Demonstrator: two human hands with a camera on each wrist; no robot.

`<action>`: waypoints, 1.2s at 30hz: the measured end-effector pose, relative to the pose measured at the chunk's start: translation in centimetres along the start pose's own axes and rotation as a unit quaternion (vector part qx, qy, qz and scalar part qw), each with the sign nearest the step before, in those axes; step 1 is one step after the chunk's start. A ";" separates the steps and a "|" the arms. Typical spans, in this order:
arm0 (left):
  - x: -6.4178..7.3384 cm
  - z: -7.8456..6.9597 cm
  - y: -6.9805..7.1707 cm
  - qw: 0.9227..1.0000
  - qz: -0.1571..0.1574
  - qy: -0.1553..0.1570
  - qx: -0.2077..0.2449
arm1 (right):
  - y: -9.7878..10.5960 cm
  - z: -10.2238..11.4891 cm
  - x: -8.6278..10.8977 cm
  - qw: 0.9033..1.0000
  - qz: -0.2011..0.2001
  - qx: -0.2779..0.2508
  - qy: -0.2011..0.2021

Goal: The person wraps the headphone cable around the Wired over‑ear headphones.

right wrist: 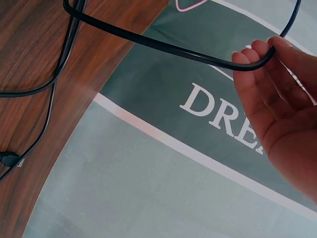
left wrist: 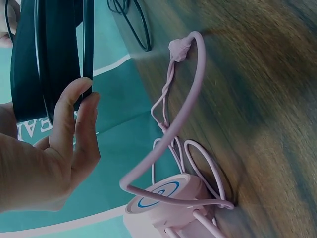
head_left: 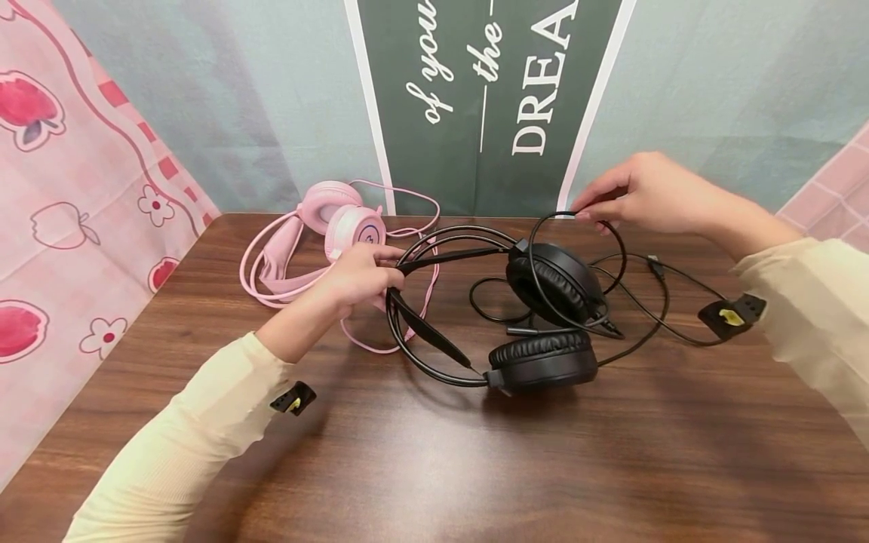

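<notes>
A black headset (head_left: 550, 369) with round padded ear cups and a short microphone stands on the brown table. My left hand (head_left: 366, 275) grips its headband (head_left: 434, 332) at the left end; in the left wrist view, fingers (left wrist: 86, 124) curl against the band's dark tubes. Over on the right, my right hand (head_left: 652, 196) pinches a loop of the black cable (head_left: 621, 241) between thumb and fingertips, lifted above the ear cups. The right wrist view shows the same cable (right wrist: 163, 47) running off left from the fingertips.
A pink headset (head_left: 349, 230) lies behind my left hand, its pink cord (head_left: 434, 211) looping beside the black headband. More black cable and a USB plug (head_left: 655, 265) lie on the table (head_left: 434, 467) at right. A curtain with lettering (head_left: 475, 113) hangs behind.
</notes>
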State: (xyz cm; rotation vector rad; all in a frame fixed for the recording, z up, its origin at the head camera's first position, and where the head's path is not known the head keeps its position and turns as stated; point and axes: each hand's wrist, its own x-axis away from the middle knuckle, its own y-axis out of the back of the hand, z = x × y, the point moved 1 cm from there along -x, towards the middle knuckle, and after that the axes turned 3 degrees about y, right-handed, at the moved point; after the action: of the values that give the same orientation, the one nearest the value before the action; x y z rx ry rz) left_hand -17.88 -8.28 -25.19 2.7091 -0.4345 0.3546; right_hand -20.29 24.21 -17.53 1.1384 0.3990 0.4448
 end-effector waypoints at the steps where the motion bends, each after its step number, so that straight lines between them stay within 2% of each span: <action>1: 0.0 0.0 -0.1 1.000 0.000 -0.001 -0.002 | -0.1 0.1 0.0 1.000 0.003 0.001 0.003; 6: 0.1 -0.2 -0.5 1.000 0.002 -0.003 -0.003 | -0.4 0.6 -0.4 0.999 0.014 0.019 0.026; 14: 0.2 -0.4 -1.2 1.000 0.015 0.000 -0.002 | -0.8 0.7 -0.3 0.999 0.024 0.030 0.013; 20: 0.4 -0.7 -1.5 0.999 0.027 -0.015 -0.014 | -1.0 0.7 -0.5 0.999 0.034 0.032 0.018; 28: 0.8 -0.8 -1.6 0.999 0.018 -0.015 -0.027 | -1.2 0.3 -0.6 0.998 0.046 0.025 0.036; 36: 0.7 -0.6 -1.7 0.999 0.020 -0.018 -0.019 | -1.6 0.0 -0.6 0.998 0.060 0.018 0.024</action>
State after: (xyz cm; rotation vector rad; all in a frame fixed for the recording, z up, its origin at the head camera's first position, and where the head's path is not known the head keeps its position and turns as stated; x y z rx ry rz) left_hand -16.73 -6.67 -24.95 2.6774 -0.5011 0.3051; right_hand -20.63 23.33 -19.00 1.1915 0.3835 0.5725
